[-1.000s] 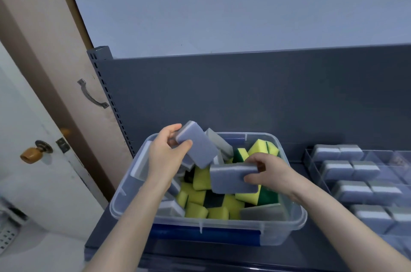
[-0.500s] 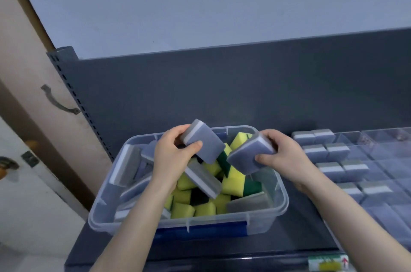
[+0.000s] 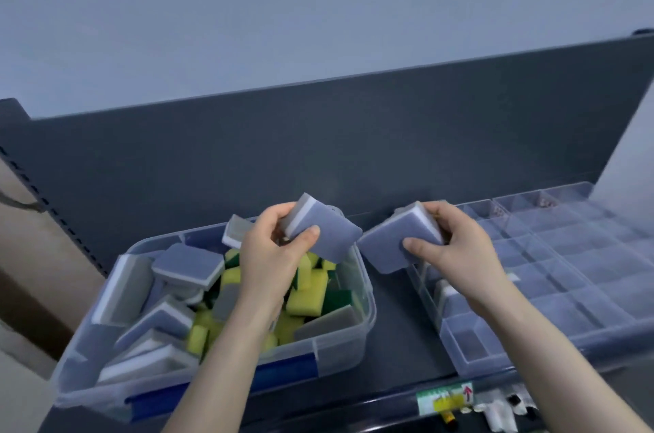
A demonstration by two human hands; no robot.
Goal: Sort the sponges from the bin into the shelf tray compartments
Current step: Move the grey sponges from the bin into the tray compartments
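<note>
A clear plastic bin [image 3: 357, 333] sits at the left of the dark shelf, holding several grey-and-white sponges [image 3: 184, 264] and yellow-and-green sponges [image 3: 306, 294]. My left hand [image 3: 274, 252] holds one grey sponge [image 3: 327, 232] above the bin's right side. My right hand [image 3: 456, 248] grips a second grey sponge [image 3: 387, 248] over the gap between the bin and the clear compartment tray [image 3: 470, 367]. The two held sponges nearly touch at their corners. My right arm hides part of the tray's left column.
The dark shelf back panel [image 3: 318, 142] rises right behind the bin and tray. A price label strip [image 3: 444, 400] and small items sit at the shelf's front edge. A door stands at the far left.
Both hands lifted their grey sponges out of the bin and moved right. The right hand's sponge now hangs past the bin rim by the tray. The view swung right.
</note>
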